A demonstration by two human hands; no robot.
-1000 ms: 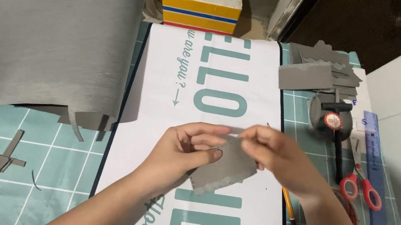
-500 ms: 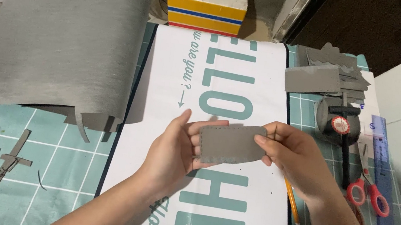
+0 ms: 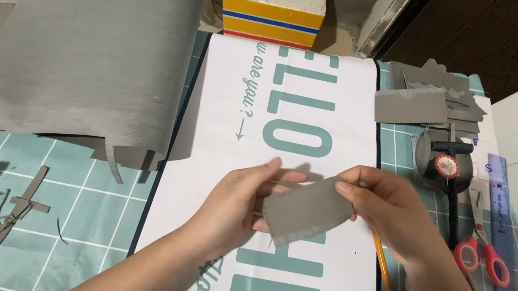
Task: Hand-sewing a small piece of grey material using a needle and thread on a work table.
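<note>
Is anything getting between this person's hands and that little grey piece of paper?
No. Both the left hand and right hand already pinch the small grey rectangular paper piece by its ends, above the white printed banner.

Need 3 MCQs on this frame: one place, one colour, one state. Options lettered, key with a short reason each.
1. Where do the scissors lie?
A. on the big grey sheet
B. at the right, beside the blue ruler
C. on the box

2. What colour are the scissor handles?
A. red
B. green
C. black

3. How is the small grey paper piece held?
A. lying flat on the mat
B. pinched by one hand only
C. held between both hands above the white banner

Key:
1 B, they rest along the ruler at the right edge.
2 A, both loops are red.
3 C, the left hand and right hand each grip an end.
</note>
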